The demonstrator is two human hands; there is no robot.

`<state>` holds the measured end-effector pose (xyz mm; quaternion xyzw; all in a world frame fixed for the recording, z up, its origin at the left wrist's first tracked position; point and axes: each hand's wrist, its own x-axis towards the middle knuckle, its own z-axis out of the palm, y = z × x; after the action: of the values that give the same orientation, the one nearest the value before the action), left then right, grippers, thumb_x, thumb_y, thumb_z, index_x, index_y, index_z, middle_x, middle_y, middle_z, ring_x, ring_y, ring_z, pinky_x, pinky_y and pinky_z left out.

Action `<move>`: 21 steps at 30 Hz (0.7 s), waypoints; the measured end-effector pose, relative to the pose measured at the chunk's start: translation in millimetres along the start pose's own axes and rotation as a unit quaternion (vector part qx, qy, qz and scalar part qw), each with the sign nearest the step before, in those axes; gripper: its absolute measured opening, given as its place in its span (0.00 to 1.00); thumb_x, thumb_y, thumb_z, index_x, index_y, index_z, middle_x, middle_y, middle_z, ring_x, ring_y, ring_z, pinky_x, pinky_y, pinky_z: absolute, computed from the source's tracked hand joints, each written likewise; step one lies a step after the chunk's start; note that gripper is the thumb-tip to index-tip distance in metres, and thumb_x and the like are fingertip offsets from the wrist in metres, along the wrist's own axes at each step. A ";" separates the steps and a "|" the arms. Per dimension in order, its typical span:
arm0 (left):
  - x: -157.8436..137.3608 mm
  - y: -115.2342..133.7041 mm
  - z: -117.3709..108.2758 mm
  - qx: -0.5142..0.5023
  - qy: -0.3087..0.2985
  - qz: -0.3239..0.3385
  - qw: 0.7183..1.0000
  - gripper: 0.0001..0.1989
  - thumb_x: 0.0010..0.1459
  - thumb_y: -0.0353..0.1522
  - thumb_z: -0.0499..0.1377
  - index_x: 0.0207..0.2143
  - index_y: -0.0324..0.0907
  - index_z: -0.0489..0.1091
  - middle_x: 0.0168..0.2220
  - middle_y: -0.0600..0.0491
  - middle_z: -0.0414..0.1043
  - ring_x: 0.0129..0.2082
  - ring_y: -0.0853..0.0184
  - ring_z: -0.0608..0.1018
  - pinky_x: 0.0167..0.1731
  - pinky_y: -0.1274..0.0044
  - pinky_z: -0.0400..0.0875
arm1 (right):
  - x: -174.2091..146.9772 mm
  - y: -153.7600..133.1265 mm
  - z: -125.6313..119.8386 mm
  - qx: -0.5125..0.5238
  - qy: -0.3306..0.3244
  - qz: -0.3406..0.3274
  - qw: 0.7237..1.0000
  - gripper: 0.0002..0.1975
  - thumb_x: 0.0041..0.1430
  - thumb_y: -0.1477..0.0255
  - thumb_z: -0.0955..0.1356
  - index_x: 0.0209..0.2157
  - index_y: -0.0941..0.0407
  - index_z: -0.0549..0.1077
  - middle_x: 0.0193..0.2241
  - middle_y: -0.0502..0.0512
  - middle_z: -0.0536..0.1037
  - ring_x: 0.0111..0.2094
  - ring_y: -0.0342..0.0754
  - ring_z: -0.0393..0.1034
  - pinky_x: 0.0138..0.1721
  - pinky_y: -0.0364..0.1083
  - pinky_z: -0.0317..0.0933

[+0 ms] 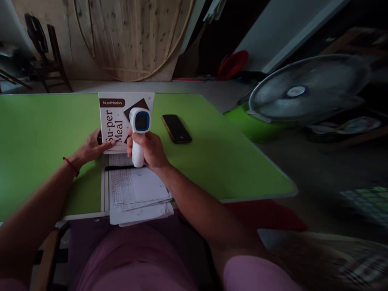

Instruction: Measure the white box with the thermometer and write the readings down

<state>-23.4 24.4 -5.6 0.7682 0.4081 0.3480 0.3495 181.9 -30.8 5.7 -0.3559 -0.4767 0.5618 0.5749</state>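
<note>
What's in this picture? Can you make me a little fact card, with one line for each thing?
Left hand: grips the lower left edge of the white package, thumb on its front
Right hand: holds a white thermometer-like gadget with a blue-framed screen, in front of the package
Words on package: NutriMotion, Su-per Meal
Left wrist: red band
Table: green
Phone: lies on the table, right of the package
Papers: stacked nearer the person, with a black pen-like stick across them

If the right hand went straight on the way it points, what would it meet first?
Probably the NutriMotion box, directly beyond the right hand and its white device; any gap is unclear.
</note>
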 end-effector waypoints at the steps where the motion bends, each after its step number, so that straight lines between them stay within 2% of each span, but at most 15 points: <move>1: 0.2 0.5 0.0 -0.001 -0.002 0.002 1.000 0.26 0.54 0.48 0.67 0.48 0.41 0.69 0.46 0.43 0.78 0.44 0.54 0.80 0.41 0.65 0.81 | -0.6 0.4 -0.2 -0.004 0.001 -0.003 1.000 0.19 0.49 0.53 0.72 0.29 0.53 0.68 0.19 0.45 0.71 0.18 0.41 0.65 0.22 0.45 0.63; 6: 0.1 0.7 -1.1 -0.011 -0.024 0.009 1.000 0.27 0.55 0.47 0.67 0.49 0.40 0.68 0.48 0.42 0.78 0.45 0.53 0.81 0.42 0.65 0.81 | -3.3 4.2 -0.3 -0.014 -0.005 -0.009 1.000 0.20 0.49 0.52 0.71 0.29 0.54 0.68 0.20 0.45 0.72 0.19 0.41 0.68 0.23 0.45 0.64; 11: -0.3 -1.4 -2.4 0.011 -0.012 0.006 1.000 0.27 0.54 0.48 0.67 0.48 0.40 0.68 0.47 0.42 0.78 0.45 0.53 0.81 0.41 0.64 0.81 | -2.6 6.1 -1.1 -0.017 -0.008 -0.005 1.000 0.19 0.50 0.52 0.71 0.29 0.54 0.69 0.20 0.45 0.73 0.20 0.41 0.68 0.24 0.44 0.65; 21: 0.0 1.7 -2.5 -0.002 -0.032 0.010 0.999 0.27 0.55 0.47 0.66 0.48 0.39 0.66 0.49 0.40 0.77 0.47 0.52 0.81 0.43 0.64 0.81 | -3.6 5.1 -3.3 -0.040 -0.006 -0.019 0.999 0.18 0.51 0.54 0.71 0.30 0.54 0.70 0.19 0.45 0.74 0.19 0.42 0.70 0.23 0.44 0.64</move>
<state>-24.8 24.3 -3.0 0.7824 0.3886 0.3276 0.3599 183.8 -33.3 -0.7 -0.3661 -0.5084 0.5338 0.5679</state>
